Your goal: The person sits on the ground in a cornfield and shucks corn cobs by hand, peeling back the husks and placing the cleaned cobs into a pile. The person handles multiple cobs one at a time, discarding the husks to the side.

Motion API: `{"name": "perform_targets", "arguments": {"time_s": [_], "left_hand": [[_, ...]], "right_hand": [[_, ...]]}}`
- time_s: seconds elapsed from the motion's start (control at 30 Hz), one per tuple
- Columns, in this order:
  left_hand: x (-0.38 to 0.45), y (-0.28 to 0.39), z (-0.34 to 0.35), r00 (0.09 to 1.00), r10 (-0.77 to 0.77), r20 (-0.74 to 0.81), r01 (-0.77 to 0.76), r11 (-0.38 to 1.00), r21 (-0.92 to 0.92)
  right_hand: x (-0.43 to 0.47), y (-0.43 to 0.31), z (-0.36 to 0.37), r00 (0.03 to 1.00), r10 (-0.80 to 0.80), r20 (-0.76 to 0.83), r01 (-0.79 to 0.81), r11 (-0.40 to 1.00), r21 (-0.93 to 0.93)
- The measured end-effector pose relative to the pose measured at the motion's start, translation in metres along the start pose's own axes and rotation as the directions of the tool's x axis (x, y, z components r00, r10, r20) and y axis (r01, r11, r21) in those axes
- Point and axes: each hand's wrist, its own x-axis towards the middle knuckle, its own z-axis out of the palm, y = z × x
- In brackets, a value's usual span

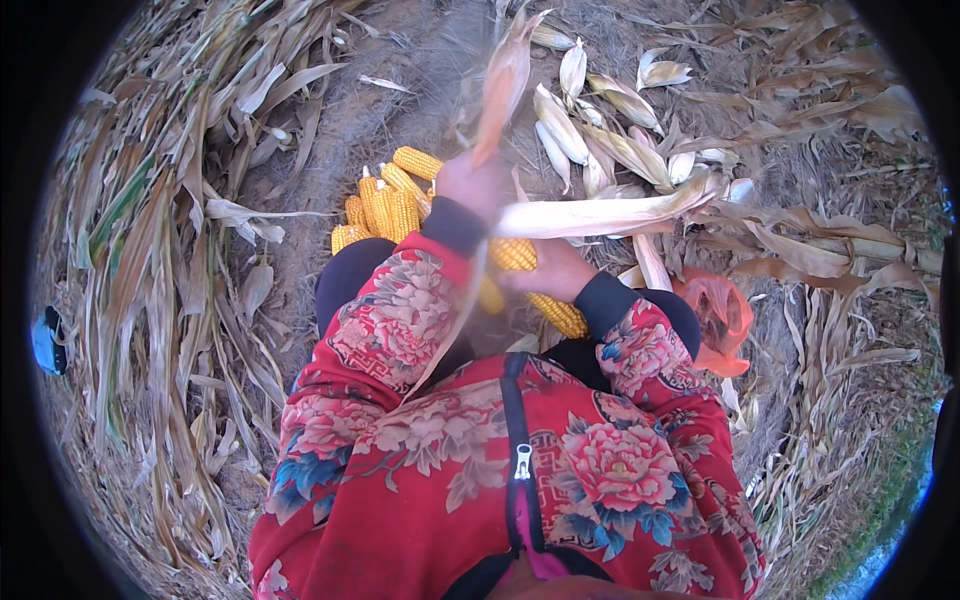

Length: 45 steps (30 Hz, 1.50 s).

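Observation:
My left hand (474, 184), blurred by motion, is closed around dry corn husk leaves (501, 90) that stick up past the fist. A thin strip of husk (457, 322) trails below the wrist across the sleeve. In my right hand (555, 270) is a yellow ear of corn (514, 253), its kernels bare. Just above that hand a long pale husk (600, 217) stretches to the right. More yellow corn (559, 315) shows below the right hand; whether it is the same ear is hidden. Peeled ears (390, 202) lie heaped beside the left wrist.
Several ears in their husks (600, 127) lie on the soil ahead, to the right. A red plastic bag (720, 322) sits beside the right knee. Dry corn stalks (172, 225) cover the ground on the left, with more stalks (825, 247) on the right. A blue object (49, 341) rests far left.

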Motion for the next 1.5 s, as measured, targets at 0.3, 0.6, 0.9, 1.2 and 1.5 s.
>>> {"name": "perform_targets", "arguments": {"time_s": [0.3,0.6,0.9,1.2,1.5], "left_hand": [[0.019,0.008,-0.031,0.856,-0.229,0.463,0.248,0.969,0.02],[-0.006,-0.028,-0.004,0.788,-0.047,0.613,-0.014,0.995,0.095],[-0.005,-0.033,0.002,0.745,-0.244,0.621,0.308,0.951,0.004],[-0.005,-0.046,0.0,0.808,-0.143,0.571,0.076,0.987,0.139],[0.006,-0.03,-0.01,0.832,-0.22,0.509,0.36,0.913,-0.194]], "right_hand": [[-0.01,0.009,0.003,0.97,-0.011,-0.245,0.02,0.999,0.034],[-0.002,0.021,0.01,0.965,0.077,-0.25,-0.079,0.997,0.002],[-0.009,0.003,0.012,0.925,0.083,-0.37,-0.224,0.907,-0.356],[-0.011,-0.006,0.014,0.921,0.021,-0.388,-0.19,0.895,-0.403],[-0.011,-0.005,0.011,0.938,0.053,-0.342,-0.207,0.878,-0.432]]}}
